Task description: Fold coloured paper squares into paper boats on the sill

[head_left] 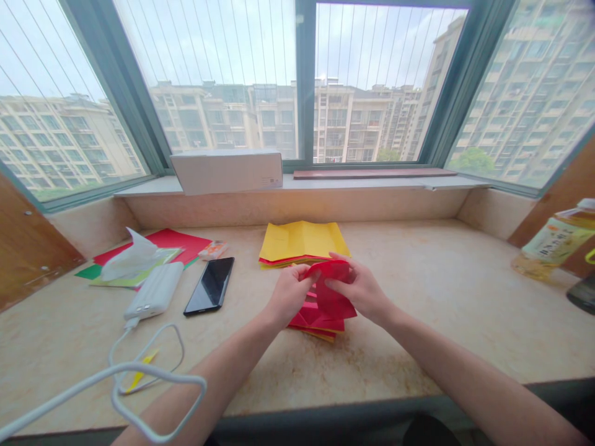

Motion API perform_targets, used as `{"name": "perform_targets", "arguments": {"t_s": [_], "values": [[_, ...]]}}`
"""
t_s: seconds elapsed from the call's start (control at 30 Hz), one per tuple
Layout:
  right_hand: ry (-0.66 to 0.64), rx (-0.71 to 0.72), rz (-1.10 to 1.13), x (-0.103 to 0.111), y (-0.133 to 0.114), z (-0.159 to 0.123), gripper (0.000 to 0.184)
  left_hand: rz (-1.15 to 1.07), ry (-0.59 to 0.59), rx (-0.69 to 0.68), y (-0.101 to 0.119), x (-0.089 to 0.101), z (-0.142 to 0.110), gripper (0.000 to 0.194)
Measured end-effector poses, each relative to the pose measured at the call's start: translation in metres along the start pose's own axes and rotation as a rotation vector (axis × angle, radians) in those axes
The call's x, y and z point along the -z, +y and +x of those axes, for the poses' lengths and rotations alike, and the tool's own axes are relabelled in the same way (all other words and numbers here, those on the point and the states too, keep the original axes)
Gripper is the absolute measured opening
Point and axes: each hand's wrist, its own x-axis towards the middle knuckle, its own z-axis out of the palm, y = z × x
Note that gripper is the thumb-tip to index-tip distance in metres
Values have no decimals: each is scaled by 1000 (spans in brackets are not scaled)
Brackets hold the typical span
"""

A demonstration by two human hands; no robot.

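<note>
Red paper [338,296] is held up on the near side of the yellow stack [304,240], close to it. Our left hand [292,290] pinches its upper left part, thumb and fingers closed with the paper between them. Our right hand [365,288] grips the other side, thumb laid on the front and fingers behind, so both grips are closed on it. Beneath it, also nearer us than the yellow stack, we see a pile [320,325] of red pieces with yellow edges showing at the bottom. To the left of the yellow stack we have a phone [211,286], dark screen up, and farther left a power bank [157,288] with a cable [100,376] plugged in and looping toward us. Behind the power bank, still left of the yellow stack, a tissue [132,257] rests over coloured sheets [190,246]. Beyond the yellow stack, on the sill [320,184], a box [227,173] stands to the left and a plank [372,174] lies to the right. Far right of the yellow stack we see a bottle [553,244] and, nearer us, a dark thing [582,294] we cannot make out.
</note>
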Motion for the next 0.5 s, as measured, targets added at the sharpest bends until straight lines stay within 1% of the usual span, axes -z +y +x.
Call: {"name": "perform_targets", "arguments": {"t_s": [0.1, 0.27, 0.37, 0.5], "values": [[11, -34, 25, -1, -3, 0, 66, -9, 7, -15, -1, 1, 1, 36], [34, -87, 57, -1, -5, 0, 77, -21, -11, -21, -2, 1, 3, 33], [44, -81, 74, -1, -5, 0, 81, -22, -1, -32, -2, 1, 2, 33], [30, -35, 77, -3, -4, 0, 82, -22, -18, -17, -2, 1, 2, 36]]}}
